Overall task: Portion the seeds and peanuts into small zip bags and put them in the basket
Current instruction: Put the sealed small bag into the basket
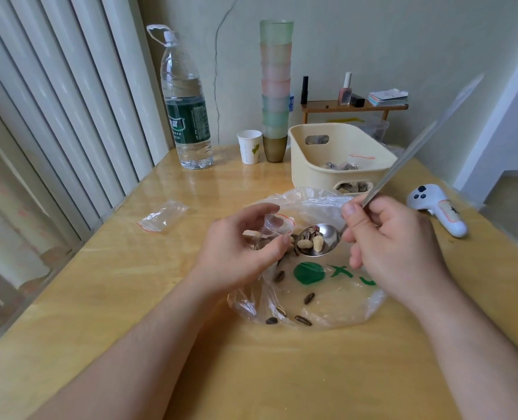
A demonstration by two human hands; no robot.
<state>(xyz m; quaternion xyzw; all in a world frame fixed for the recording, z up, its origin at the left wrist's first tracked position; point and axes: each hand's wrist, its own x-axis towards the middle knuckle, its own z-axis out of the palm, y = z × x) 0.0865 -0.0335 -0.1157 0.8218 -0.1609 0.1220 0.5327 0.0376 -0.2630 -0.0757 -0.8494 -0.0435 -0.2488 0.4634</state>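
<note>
Seeds and 2 peanuts [311,244] lie in the bowl of a spoon [318,240], right at the mouth of a small zip bag [277,224]. The left hand [239,253] pinches that bag between curled fingers and thumb, mouth held open toward the spoon. The right hand [391,237] grips the spoon's handle, thumb and fingers clamped on it, the handle slanting up and away past the fingertips. Beneath both hands a large plastic bag [327,298] lies flat on the table [130,298] with a few loose seeds [308,298] nearer the wrists. Beyond the fingers stands the basket [318,159], filled bags inside. An empty zip bag [162,215] lies left of the left hand.
</note>
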